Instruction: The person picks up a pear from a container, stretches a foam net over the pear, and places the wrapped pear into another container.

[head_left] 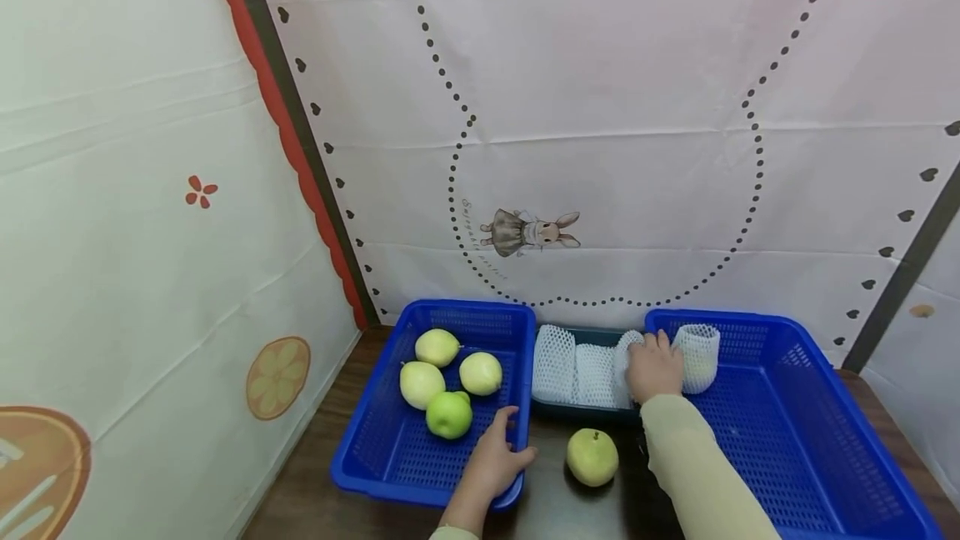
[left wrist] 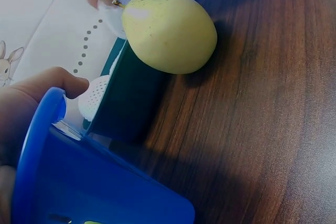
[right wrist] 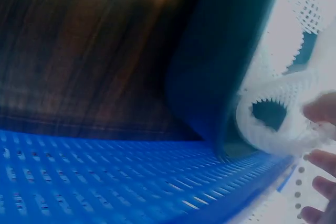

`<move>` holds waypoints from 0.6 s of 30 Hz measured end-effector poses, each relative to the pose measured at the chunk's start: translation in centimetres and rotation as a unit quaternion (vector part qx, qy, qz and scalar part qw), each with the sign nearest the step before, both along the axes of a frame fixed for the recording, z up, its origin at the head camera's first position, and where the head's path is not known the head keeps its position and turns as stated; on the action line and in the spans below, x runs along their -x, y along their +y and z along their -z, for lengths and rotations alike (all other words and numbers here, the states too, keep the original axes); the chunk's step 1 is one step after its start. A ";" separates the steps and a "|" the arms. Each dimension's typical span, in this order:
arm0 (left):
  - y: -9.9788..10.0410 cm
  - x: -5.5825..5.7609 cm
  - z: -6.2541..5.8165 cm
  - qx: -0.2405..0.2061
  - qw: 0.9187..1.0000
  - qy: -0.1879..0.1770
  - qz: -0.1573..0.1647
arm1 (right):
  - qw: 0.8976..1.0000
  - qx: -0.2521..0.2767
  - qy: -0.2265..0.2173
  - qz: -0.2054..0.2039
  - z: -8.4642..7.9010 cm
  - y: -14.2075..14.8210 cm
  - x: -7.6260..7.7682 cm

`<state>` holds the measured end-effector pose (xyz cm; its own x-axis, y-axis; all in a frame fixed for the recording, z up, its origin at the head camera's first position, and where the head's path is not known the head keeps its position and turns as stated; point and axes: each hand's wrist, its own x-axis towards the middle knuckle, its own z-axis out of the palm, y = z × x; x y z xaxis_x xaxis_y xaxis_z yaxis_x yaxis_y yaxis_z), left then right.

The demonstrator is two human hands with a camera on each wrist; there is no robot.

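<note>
My left hand point(head_left: 495, 461) rests across the right rim of the left blue basket point(head_left: 360, 440), thumb outside and fingers inside. The thumb stands apart from the wall in the left wrist view. With my right hand point(head_left: 656, 367) I pinch a white foam net sleeve point(right wrist: 257, 124) at the right end of the dark green tray point(head_left: 555, 408). Its open round end shows in the right wrist view. More foam nets point(head_left: 555, 361) lie in that tray. A yellow-green pear point(head_left: 592, 457) sits on the table in front of the tray, between my hands.
Inside the left basket are several fruits: pale yellow pears point(head_left: 481, 373) and a green apple point(head_left: 449, 415). A netted fruit point(head_left: 697, 361) stands at the back left of the right blue basket point(head_left: 780, 432). A printed cloth point(head_left: 637, 190) hangs behind the brown wooden table point(left wrist: 262, 103).
</note>
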<state>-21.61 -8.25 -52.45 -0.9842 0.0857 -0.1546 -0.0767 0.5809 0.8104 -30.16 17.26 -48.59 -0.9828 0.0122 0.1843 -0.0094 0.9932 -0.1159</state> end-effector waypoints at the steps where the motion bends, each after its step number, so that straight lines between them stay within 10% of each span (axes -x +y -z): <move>1: 0.0 0.0 0.1 -0.001 1.000 0.002 0.001 | 1.000 0.011 0.018 0.009 -0.2 0.1 0.0; 11: 0.1 0.0 -0.1 0.000 1.000 0.004 0.000 | 0.976 0.173 0.090 0.095 -2.0 1.8 0.5; 18: 0.2 0.0 -0.1 0.000 1.000 0.006 0.001 | 0.904 0.398 0.039 0.150 -3.5 2.4 0.4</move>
